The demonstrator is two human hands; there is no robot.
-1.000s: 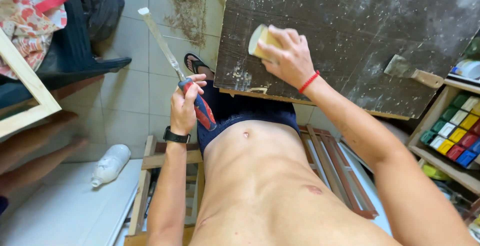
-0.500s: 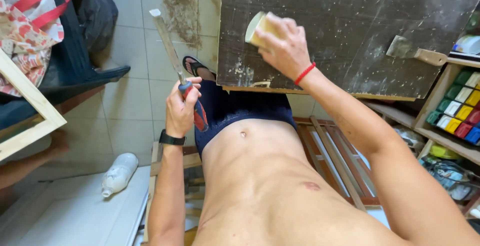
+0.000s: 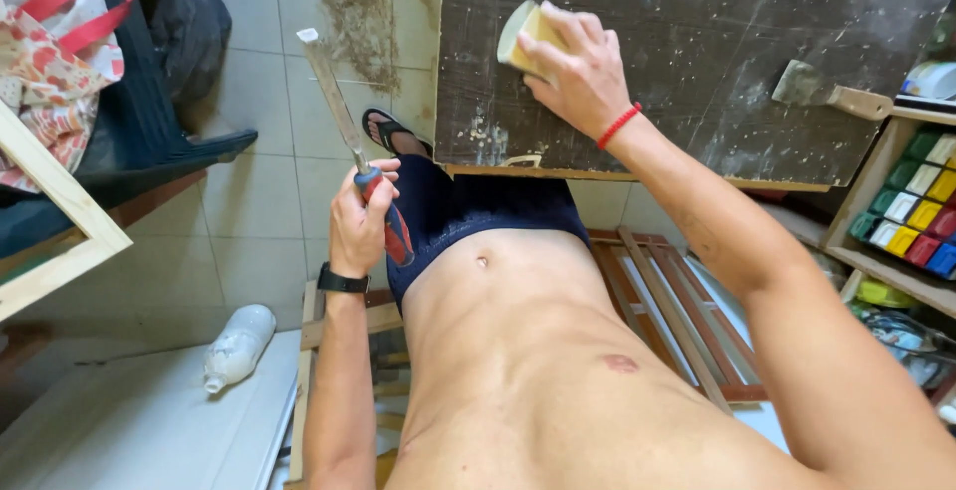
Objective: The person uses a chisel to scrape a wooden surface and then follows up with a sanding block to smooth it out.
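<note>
Floor: pale square tiles (image 3: 249, 201), with a brown dusty patch near the upper middle; a sandalled foot (image 3: 383, 131) stands on them.
Tabletop: dark, scratched board (image 3: 697, 42) speckled with white flecks, its pale front edge running just above the person's waist.
Right hand: the right hand (image 3: 578, 72) is closed over a yellow sponge block (image 3: 523, 37) and presses it flat against the tabletop near the left edge; a red cord circles the wrist.
Left hand: the left hand (image 3: 360, 226) is wrapped tight around the red handle of a chisel (image 3: 349, 141); the long flat blade points up and slightly left, over the floor, clear of the tabletop. A black watch sits on the wrist.
Scraper: a putty knife (image 3: 827, 92) with a wooden handle lies at the tabletop's right side.
Shelf: coloured paint pots (image 3: 911, 216) in rows, at right.
Bottle: white plastic bottle (image 3: 237, 346) lying on the floor, lower left.
Frame: pale wooden frame (image 3: 70, 211) at left edge.
</note>
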